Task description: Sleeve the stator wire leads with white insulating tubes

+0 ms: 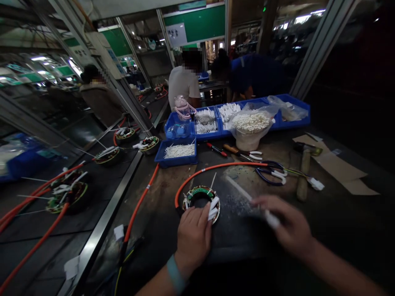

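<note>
A round motor stator (201,199) with copper windings, white sleeves and an orange cable (216,166) lies on the dark workbench. My left hand (194,238) rests on its near edge, fingers curled down onto it. My right hand (286,226), blurred by motion, hovers to the right of the stator and pinches a long thin white sleeve (247,196) that points up and left.
Blue bins (179,158) of white sleeves, a bag of white parts (250,123), pliers (271,170), a hammer (304,168) and cardboard (336,164) sit beyond. More stators (66,193) ride a conveyor at left. Other people work at the back.
</note>
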A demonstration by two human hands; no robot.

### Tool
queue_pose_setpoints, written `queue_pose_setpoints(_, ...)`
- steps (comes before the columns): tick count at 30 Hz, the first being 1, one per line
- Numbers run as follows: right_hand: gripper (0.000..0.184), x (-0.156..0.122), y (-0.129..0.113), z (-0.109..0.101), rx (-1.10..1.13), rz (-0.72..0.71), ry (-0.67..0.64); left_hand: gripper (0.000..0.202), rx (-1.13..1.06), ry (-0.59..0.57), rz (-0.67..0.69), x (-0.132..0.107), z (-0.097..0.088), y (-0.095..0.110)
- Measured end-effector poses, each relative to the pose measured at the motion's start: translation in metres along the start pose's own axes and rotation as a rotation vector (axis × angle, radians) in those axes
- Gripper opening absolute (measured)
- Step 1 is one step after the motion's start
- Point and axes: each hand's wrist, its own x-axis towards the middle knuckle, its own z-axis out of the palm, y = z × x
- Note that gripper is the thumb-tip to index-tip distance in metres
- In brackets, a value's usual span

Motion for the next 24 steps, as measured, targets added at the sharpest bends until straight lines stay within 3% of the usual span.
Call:
queue_pose_setpoints(3, 0.030, -0.071, -0.014, 0.022, 0.028, -0.058, -0.152, 0.038, -0.049, 0.002, -0.026, 0.002, -0.002, 0.003)
queue_pose_setpoints(6, 0.036, -0.101, -0.013, 0.033, 0.016, -0.178, -0.164, 0.037, -0.065, 0.005, -0.030, 0.002, -0.002, 0.005)
queue_pose_setpoints(24, 0.029, -0.097, -0.017, 0.027, -0.075, -0.223, -0.222, 0.037, -0.034, -0.019, -0.009, -0.002, 0.001, 0.000)
